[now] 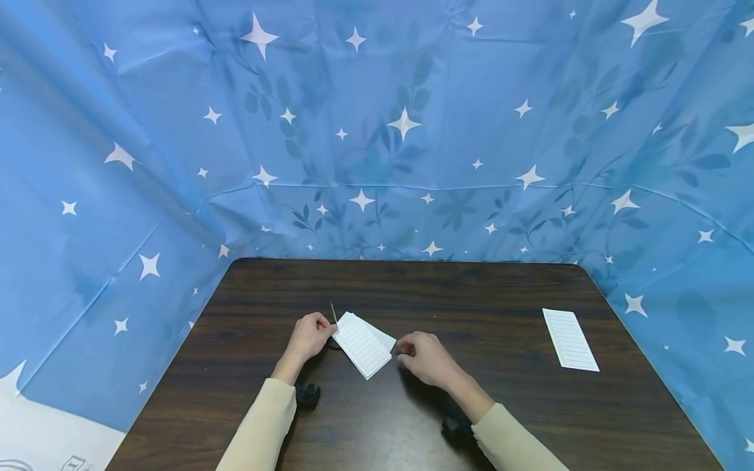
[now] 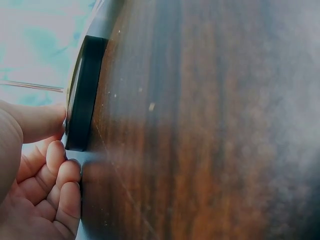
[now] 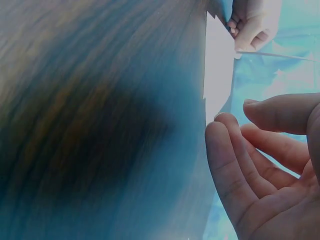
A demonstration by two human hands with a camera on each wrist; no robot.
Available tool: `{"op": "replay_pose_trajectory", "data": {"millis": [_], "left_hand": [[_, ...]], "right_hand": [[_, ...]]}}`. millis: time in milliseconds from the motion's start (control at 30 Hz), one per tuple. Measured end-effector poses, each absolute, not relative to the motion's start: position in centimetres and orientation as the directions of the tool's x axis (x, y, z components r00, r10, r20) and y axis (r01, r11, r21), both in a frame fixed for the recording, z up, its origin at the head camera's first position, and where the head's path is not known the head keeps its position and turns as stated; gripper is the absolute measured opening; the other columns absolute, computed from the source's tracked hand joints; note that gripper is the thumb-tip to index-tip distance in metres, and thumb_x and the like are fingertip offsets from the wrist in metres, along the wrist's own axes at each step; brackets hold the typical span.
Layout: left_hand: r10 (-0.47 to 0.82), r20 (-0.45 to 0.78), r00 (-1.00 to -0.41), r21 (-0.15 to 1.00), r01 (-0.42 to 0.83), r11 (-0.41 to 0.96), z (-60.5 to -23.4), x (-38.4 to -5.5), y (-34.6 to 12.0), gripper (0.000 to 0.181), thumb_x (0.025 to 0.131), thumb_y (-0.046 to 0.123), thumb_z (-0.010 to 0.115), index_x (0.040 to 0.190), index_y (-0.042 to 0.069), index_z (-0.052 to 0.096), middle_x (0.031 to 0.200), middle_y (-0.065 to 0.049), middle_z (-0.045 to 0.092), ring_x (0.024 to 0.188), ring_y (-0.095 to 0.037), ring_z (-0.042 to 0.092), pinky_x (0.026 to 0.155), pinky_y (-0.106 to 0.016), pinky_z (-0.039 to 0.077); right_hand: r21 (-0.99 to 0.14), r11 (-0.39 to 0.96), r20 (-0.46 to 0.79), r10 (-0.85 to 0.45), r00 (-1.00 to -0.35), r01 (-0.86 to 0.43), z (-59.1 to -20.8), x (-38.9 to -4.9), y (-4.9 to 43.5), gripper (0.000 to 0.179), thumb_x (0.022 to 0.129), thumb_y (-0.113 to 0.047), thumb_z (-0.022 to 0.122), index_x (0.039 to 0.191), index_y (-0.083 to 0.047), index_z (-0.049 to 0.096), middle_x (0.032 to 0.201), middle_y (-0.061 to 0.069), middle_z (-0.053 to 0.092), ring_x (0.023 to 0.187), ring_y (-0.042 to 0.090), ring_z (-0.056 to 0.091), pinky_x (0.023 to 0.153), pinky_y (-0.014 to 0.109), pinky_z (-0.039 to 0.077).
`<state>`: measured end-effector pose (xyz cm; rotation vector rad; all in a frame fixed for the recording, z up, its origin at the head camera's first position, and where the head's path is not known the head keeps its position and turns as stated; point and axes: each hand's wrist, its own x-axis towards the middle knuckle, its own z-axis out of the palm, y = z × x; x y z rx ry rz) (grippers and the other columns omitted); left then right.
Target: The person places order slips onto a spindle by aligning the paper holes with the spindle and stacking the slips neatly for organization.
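Several white ruled paper slips (image 1: 364, 345) lie fanned on top of one another at mid-table, one corner beside a bill spike. The spike's thin rod (image 1: 334, 313) stands upright there; its thick black base (image 2: 86, 95) shows under the slips in the left wrist view. My left hand (image 1: 310, 338) pinches at that corner, thumb over the base and the other fingers curled beside it. Across the slips, my right hand (image 1: 432, 358) hovers near their right edge. Its thumb (image 3: 280, 114) and bent fingers (image 3: 222, 155) stand apart with nothing between them.
Another ruled slip (image 1: 570, 340) lies alone on the right of the dark wood table (image 1: 471, 294). Black wrist devices (image 1: 308, 396) hang under both wrists. A blue starry curtain (image 1: 377, 131) surrounds the table's back and sides, and a white surface (image 1: 53, 432) shows at lower left.
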<state>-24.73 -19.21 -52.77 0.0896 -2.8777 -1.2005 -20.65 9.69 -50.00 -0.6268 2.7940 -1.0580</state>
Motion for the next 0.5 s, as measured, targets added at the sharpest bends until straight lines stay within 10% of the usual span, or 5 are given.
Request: {"op": "replay_pose_trajectory", "data": {"millis": [500], "left_hand": [[-0.054, 0.007, -0.999, 0.711, -0.033, 0.703, -52.7, -24.7, -19.2, 0.018, 0.094, 0.02, 0.072, 0.083, 0.007, 0.066, 0.073, -0.003, 0.057, 0.064, -0.017, 0.051, 0.062, -0.033, 0.042]], "right_hand": [[-0.641, 0.69, 0.068, -0.387, -0.919, -0.338, -49.1, -20.1, 11.7, 0.021, 0.094, -0.011, 0.072, 0.113, -0.003, 0.073, 0.095, -0.002, 0.067, 0.08, 0.01, 0.06, 0.071, 0.034, 0.051]]}}
